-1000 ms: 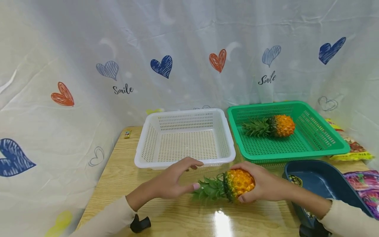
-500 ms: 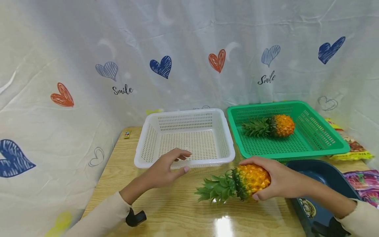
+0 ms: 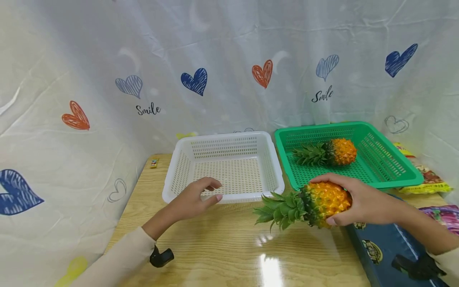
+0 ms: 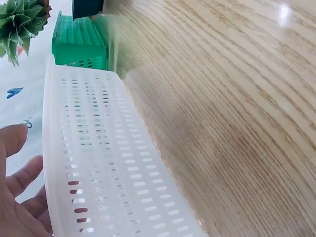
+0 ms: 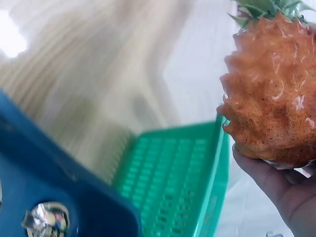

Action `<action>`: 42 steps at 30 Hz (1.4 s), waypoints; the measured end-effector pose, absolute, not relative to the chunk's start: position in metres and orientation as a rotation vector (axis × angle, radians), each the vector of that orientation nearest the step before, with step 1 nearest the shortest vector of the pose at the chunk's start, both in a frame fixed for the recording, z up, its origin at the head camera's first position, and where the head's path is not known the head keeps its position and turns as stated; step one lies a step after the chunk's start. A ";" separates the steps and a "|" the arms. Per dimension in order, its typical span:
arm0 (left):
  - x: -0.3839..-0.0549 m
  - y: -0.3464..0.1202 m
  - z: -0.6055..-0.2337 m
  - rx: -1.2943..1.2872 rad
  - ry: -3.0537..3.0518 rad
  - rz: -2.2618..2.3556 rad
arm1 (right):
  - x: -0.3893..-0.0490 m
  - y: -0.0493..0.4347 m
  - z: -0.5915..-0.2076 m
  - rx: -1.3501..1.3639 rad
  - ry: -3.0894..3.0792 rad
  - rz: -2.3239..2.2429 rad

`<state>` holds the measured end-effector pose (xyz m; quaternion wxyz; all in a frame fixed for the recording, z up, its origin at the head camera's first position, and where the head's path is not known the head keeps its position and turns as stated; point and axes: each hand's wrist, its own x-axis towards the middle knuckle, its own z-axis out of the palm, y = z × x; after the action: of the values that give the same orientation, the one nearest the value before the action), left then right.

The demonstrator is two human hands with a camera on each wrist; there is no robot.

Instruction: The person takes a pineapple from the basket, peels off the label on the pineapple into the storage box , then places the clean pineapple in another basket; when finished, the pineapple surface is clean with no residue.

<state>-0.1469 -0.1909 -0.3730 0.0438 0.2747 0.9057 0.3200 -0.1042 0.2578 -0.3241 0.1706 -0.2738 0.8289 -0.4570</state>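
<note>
My right hand (image 3: 362,201) grips the orange base of a pineapple (image 3: 328,201), held above the table with its green leaves pointing left. In the right wrist view the thumb and palm wrap the bottom of the pineapple (image 5: 276,94). My left hand (image 3: 193,199) hovers at the front left rim of the white basket (image 3: 224,199), fingers loosely bent around nothing. The left wrist view has the fingers of the left hand (image 4: 22,182) just beyond the basket's rim. A second pineapple (image 3: 342,151) lies on its side inside the green basket (image 3: 391,181).
A dark blue tray (image 3: 389,247) sits at the front right, partly under my right arm. Colourful packets (image 3: 432,181) lie along the right edge. A tiny yellow packet (image 3: 154,163) rests at the table's (image 3: 229,255) back left. A printed curtain (image 3: 229,52) hangs behind.
My right hand has lifted the pineapple off the table and carried it right and toward the green basket. My left hand has drawn away from the leaves, leftward and slightly up.
</note>
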 end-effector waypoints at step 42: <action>-0.155 -0.201 -0.375 0.821 2.690 0.801 | -0.175 0.349 -0.303 -0.529 2.801 -0.963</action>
<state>-0.1553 -0.2007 -0.3745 0.1083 0.2789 0.9145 0.2722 -0.1748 0.3494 -0.3034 0.0664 -0.1756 0.9289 -0.3193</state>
